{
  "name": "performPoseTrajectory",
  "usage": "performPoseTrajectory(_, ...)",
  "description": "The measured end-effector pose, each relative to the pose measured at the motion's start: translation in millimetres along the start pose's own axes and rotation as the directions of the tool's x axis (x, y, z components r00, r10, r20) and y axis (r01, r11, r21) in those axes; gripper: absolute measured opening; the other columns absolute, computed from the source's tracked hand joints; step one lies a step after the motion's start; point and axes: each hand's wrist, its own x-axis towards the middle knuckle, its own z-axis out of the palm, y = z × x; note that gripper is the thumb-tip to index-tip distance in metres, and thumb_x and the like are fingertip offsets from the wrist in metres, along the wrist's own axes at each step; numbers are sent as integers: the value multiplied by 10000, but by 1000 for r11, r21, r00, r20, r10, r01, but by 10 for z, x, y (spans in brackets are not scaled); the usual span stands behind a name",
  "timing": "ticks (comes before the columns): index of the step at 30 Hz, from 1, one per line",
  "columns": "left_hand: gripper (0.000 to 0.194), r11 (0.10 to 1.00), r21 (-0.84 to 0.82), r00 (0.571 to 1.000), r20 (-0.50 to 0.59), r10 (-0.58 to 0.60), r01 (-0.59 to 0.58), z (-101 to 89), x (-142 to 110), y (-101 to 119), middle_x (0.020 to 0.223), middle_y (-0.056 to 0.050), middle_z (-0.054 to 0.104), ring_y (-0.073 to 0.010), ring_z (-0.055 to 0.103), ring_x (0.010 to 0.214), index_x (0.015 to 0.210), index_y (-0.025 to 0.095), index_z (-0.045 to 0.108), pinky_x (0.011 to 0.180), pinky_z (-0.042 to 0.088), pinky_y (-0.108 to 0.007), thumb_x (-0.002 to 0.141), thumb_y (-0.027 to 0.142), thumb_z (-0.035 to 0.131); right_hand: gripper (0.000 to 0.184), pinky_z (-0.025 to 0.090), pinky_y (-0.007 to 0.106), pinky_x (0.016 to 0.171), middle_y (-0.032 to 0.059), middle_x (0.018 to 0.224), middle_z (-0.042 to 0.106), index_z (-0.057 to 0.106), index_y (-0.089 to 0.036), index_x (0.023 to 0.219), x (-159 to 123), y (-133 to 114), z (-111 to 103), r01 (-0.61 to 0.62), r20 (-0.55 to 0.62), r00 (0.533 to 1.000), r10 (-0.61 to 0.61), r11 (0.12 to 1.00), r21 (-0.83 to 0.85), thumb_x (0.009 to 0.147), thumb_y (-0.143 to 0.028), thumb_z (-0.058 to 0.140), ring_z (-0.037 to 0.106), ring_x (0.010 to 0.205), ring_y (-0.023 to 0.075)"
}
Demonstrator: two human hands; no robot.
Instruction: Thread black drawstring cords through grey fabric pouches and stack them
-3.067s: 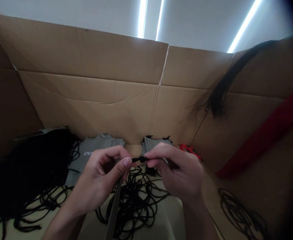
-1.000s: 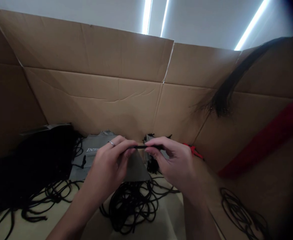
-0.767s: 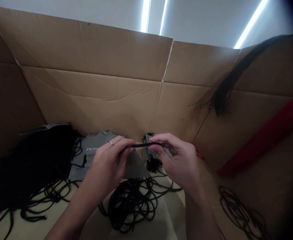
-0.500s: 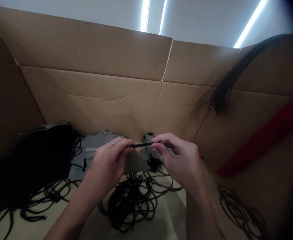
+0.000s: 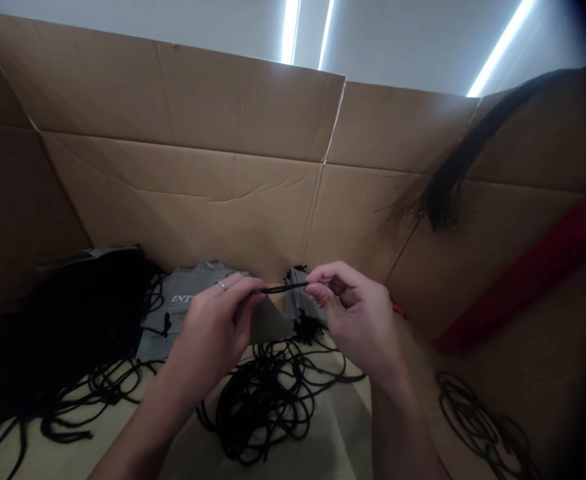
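Observation:
A black cord [image 5: 285, 289], doubled into two strands, is stretched between my hands. My left hand [image 5: 217, 317], with a ring on one finger, pinches its left end. My right hand [image 5: 357, 323] has the other end between thumb and fingertips. Just below the cord hangs a grey fabric piece [image 5: 270, 323], partly hidden by my left hand; whether it is joined to the cord I cannot tell. Behind my left hand lie grey fabric bags [image 5: 155, 343] with white lettering starting "INT". A tangle of black cords [image 5: 260, 407] lies below, between my forearms.
At the left is a large dark pile [image 5: 63, 327] with trailing cords. A stack of grey pieces with black cord ends [image 5: 300, 307] stands behind the hands. Cardboard walls [image 5: 193, 173] rise around. More loose cord [image 5: 483, 427] and a red strip [image 5: 517, 287] are at right.
The cord's two strands now show slightly apart, where they looked like one line before. My right hand has shifted a little; the left has barely moved.

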Motion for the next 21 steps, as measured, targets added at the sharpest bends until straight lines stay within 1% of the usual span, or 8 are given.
performPoseTrajectory(4,144,998,58,999,30,-19,18,23,-24,-42,944,-50,765,-200,709,834,1070,167,724,750,528,-309,1020,127,595,59,496,249,700,-31,870,753,736,-258,970,6,19,24,65,-31,997,-66,998,-6,997,-233,690,669,731,118)
performPoseTrajectory(8,167,991,135,1000,12,-18,16,34,-15,-39,950,-85,727,-241,669,875,1004,171,761,737,521,-344,1014,167,594,109,503,251,740,-28,832,739,697,-228,899,24,28,44,162,-96,980,-174,979,-121,1007,-237,691,685,760,121)
performPoseTrajectory(10,178,983,177,999,10,-50,47,32,-16,-24,888,-81,714,-230,658,792,967,177,784,664,496,-328,998,188,609,134,501,245,722,-26,817,727,676,-219,879,24,12,63,212,-101,968,-230,964,-163,1012,-222,685,675,747,117)
performPoseTrajectory(12,169,978,177,993,20,-118,112,29,-26,-12,753,-42,709,-180,616,610,970,189,799,565,440,-296,977,200,631,146,501,239,710,-21,824,721,665,-214,876,19,-16,89,268,-99,952,-289,946,-182,1019,-184,668,660,737,112)
performPoseTrajectory(14,161,972,91,975,19,-220,218,21,-36,-5,651,-4,706,-137,570,476,992,198,798,502,402,-270,971,218,639,157,501,244,704,-16,821,708,660,-211,883,13,-54,117,341,-94,928,-360,925,-169,1023,-141,647,639,737,114)
performPoseTrajectory(16,163,929,-111,936,35,-351,352,9,-30,4,658,-3,732,-134,623,481,1025,192,778,496,444,-244,978,262,639,175,499,261,707,-7,803,686,649,-203,872,8,-100,135,414,-75,902,-425,902,-127,1017,-106,640,615,754,127)
performPoseTrajectory(19,187,757,-437,866,127,-484,487,-20,15,26,750,-31,763,-163,733,625,1040,176,727,541,532,-219,977,330,642,195,508,285,732,14,808,667,634,-185,846,-7,-176,143,489,6,872,-490,870,-68,989,-53,654,595,796,144)
performPoseTrajectory(21,193,685,-516,844,161,-512,514,-45,50,44,744,-30,741,-164,731,655,1011,171,703,541,536,-208,966,355,661,213,525,292,758,29,841,668,635,-173,848,-27,-215,143,523,92,851,-517,851,-50,959,8,645,590,827,151)
